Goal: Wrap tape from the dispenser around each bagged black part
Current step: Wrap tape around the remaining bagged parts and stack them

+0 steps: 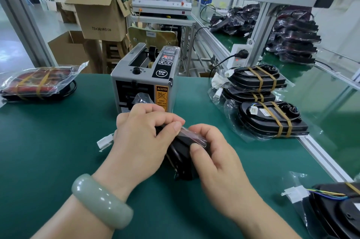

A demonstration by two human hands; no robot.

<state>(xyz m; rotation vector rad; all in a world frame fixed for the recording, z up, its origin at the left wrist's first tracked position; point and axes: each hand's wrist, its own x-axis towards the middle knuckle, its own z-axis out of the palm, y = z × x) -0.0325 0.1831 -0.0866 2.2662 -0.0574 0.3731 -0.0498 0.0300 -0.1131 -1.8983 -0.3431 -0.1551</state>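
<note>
**Item:** bagged black part [181,157], just in front of the tape dispenser [144,79], over the green mat [58,151].

**Grip:** the left hand [140,141] curls over its top. The right hand [212,153] pinches the near end between thumb and fingers.

**Step (judged):** smoothing film or a band down; whether tape is on cannot be told.

**Next:** likely a fresh strip, so one hand must let go.

**Room:** open mat front-left of the dispenser. Taped stack [263,102] to its right, bench rail [319,158] just beyond.
</note>
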